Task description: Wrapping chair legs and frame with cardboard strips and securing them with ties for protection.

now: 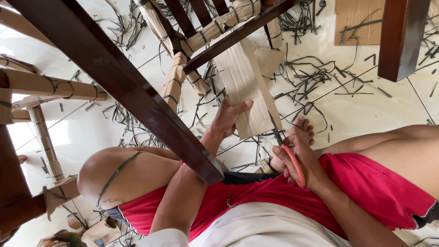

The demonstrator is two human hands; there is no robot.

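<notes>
Flat brown cardboard strip [244, 87], propped over the white tiled floor [366, 110], gripped at its lower edge by the left hand [227, 118]. Red-handled scissors [287, 153], clenched in the right hand [299, 162], blades at the strip's bottom corner. Cut seemingly just begun; most length uncut.

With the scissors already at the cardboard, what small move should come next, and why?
Probably close the scissors to cut further up the cardboard. The right hand has the blades at its lower edge, and the left hand grips the strip beside them, keeping it steady.
</notes>
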